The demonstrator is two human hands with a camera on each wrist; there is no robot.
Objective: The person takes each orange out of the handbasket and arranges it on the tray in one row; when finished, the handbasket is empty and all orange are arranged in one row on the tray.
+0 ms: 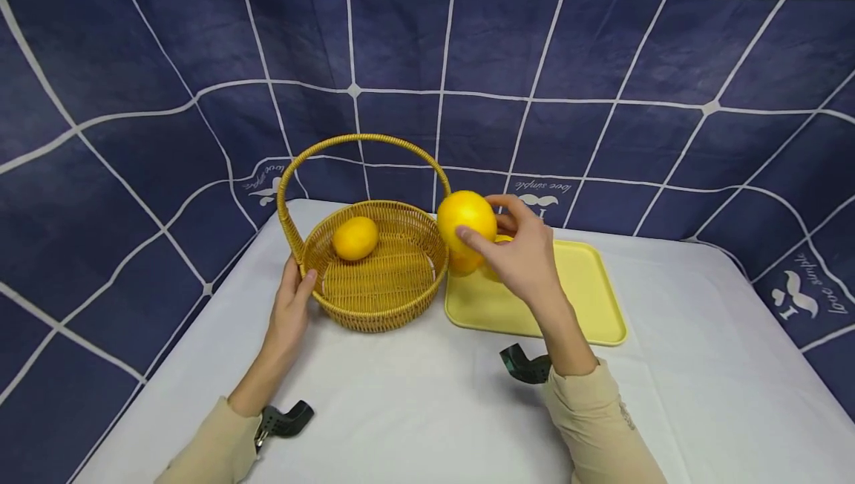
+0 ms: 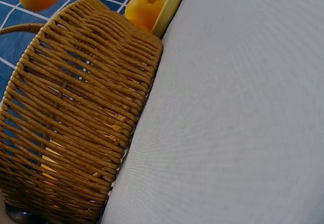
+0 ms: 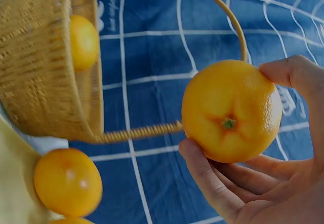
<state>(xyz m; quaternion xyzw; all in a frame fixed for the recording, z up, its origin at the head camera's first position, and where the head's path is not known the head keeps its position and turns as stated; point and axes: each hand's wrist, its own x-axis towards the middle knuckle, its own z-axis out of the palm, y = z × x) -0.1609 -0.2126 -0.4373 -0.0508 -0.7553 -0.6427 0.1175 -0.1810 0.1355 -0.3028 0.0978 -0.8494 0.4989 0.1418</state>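
A round wicker basket [image 1: 381, 321] with a tall arched handle stands on the white table. At its left side my left hand [image 1: 287, 317] grips the wall, thumb over the rim. One orange [image 1: 355, 238] lies inside, toward the back left. My right hand [image 1: 528, 257] holds another orange [image 1: 466, 218] in the air beside the basket's right rim, between thumb and fingers. The right wrist view shows the stem end of this held orange [image 3: 232, 111]. Below that hand, more oranges [image 3: 68, 182] sit on the yellow tray [image 1: 588, 295], partly hidden in the head view.
The tray lies right against the basket's right side. Behind both hangs a dark blue cloth [image 1: 401, 38] with white grid lines, rising from the back edge of the white tabletop [image 1: 414, 395]. Black brackets [image 1: 528, 365] stick out from both wrists.
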